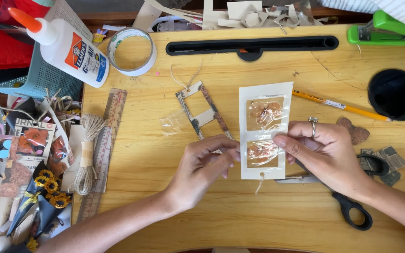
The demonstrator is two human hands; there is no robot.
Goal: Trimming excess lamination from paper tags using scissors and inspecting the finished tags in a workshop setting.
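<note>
A white paper card [264, 91] with two clear windows showing pressed orange petals lies upright on the wooden desk [240, 215]. My right hand [322, 152], a ring on one finger, pinches the card's right edge beside the lower window. My left hand [202, 166] has its fingertips pinched together at the card's left edge, near the lower window. A short string hangs from the card's bottom. Just left of the card lies a patterned paper frame [202, 112] with twine at its top.
Black-handled scissors [352, 211] lie under my right wrist. A yellow pencil [341, 106], green stapler [383, 29], black round cap [396, 93], tape roll [132, 50], white glue bottle [66, 44], ruler [104, 150], twine bundle [87, 154] and a pile of paper crafts [29, 173] surround the work spot.
</note>
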